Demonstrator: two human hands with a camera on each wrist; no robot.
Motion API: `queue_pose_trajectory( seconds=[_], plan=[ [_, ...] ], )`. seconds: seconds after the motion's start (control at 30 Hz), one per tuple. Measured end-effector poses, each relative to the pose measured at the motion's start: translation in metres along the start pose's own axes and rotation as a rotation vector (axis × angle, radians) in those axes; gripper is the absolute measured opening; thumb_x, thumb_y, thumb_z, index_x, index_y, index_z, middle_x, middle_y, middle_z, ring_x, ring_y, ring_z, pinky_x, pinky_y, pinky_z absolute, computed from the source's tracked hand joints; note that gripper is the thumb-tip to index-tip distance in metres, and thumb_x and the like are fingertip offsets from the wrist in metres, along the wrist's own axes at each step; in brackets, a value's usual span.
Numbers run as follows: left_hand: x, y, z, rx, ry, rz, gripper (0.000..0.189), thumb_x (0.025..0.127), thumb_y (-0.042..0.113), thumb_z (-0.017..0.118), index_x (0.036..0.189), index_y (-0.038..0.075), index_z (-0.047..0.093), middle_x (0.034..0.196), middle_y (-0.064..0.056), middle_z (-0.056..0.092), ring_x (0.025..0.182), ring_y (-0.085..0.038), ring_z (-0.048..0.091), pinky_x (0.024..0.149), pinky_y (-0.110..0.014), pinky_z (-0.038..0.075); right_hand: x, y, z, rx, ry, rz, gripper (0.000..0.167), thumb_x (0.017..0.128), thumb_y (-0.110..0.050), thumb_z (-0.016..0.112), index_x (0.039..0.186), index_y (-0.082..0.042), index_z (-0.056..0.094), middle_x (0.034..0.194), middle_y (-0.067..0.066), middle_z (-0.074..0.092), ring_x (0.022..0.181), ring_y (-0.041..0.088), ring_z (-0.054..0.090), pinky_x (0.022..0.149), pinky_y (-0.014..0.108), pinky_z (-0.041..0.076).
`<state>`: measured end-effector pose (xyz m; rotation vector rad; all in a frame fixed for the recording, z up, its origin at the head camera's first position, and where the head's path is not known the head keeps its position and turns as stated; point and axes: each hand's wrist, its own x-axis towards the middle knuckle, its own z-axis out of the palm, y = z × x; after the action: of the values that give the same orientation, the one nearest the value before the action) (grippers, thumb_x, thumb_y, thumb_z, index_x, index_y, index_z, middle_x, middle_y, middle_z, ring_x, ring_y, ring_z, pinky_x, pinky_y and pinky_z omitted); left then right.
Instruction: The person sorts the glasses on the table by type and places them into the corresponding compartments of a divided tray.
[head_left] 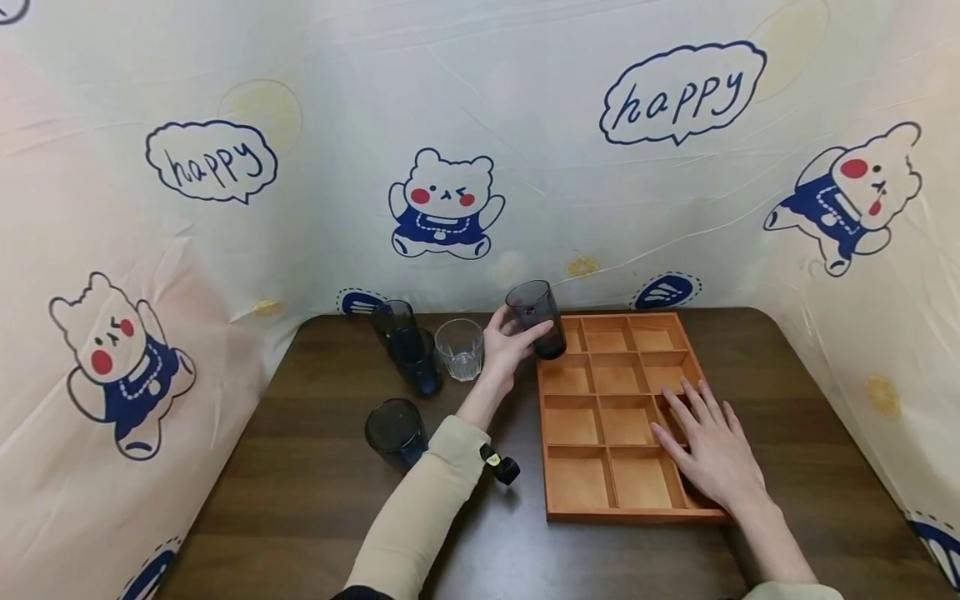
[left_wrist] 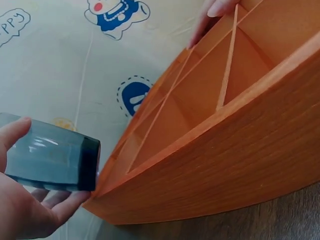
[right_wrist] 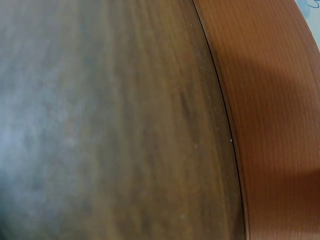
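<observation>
My left hand grips a dark tinted drinking glass, thumb on the near side. It holds the glass slightly tilted over the far left corner of a wooden compartment tray. In the left wrist view the glass has its thick base towards the tray's side wall. My right hand rests on the tray's right side, fingers spread and reaching over the compartments. The right wrist view has only the tray's outer wall and the tabletop, with the hand out of sight.
Left of the tray stand a clear glass, two dark glasses overlapping in the head view, one tall and one lower, and another dark glass nearer me. A printed cloth hangs behind the brown table.
</observation>
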<state>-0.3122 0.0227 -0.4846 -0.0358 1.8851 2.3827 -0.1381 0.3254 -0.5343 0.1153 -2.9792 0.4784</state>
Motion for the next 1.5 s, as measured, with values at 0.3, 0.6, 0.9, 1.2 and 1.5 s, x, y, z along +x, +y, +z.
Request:
queue_pose_trajectory(
  seconds=[0.3,0.6,0.9,1.2,1.5],
  plan=[
    [0.013,-0.016,0.009,-0.063,-0.029,0.048,0.071,0.090,0.009,0.089,0.153,0.020,0.058,0.140,-0.016,0.073,0.098,-0.013,0.074,0.076,-0.028,0.061,0.001,-0.002,0.001,0.002,0.008,-0.004,0.076,0.109,-0.057,0.058,0.170,-0.013,0.041,0.178,0.026,0.032,0.169,0.048,0.018,0.128,0.078,0.020],
    [0.019,-0.021,0.015,0.016,-0.010,0.106,0.077,0.088,0.011,0.091,0.157,0.020,0.056,0.143,-0.017,0.071,0.124,-0.027,0.075,0.092,-0.028,0.063,0.000,-0.001,-0.001,-0.002,0.032,-0.012,0.074,0.109,-0.055,0.059,0.168,-0.014,0.044,0.177,0.026,0.034,0.168,0.048,0.021,0.127,0.079,0.022],
    [0.022,-0.033,0.013,0.138,0.000,0.170,0.079,0.088,0.012,0.091,0.158,0.017,0.055,0.145,-0.018,0.072,0.133,-0.036,0.070,0.103,-0.036,0.062,0.000,-0.001,0.000,-0.010,0.017,-0.002,0.074,0.109,-0.056,0.059,0.168,-0.013,0.044,0.177,0.026,0.033,0.169,0.048,0.021,0.128,0.079,0.021],
    [0.025,-0.036,0.011,0.168,-0.016,0.183,0.075,0.087,0.012,0.093,0.153,0.017,0.059,0.142,-0.017,0.074,0.123,-0.030,0.073,0.091,-0.025,0.060,-0.002,0.001,0.001,-0.021,0.030,0.001,0.074,0.109,-0.055,0.060,0.168,-0.013,0.045,0.177,0.026,0.035,0.168,0.048,0.022,0.128,0.078,0.022],
    [0.026,-0.046,0.012,0.266,-0.043,0.190,0.080,0.087,0.013,0.094,0.155,0.014,0.054,0.144,-0.015,0.073,0.119,-0.026,0.069,0.088,-0.022,0.055,0.000,0.004,0.000,-0.019,0.020,0.007,0.074,0.109,-0.055,0.059,0.169,-0.014,0.043,0.178,0.025,0.033,0.169,0.047,0.021,0.128,0.078,0.022]
  ],
)
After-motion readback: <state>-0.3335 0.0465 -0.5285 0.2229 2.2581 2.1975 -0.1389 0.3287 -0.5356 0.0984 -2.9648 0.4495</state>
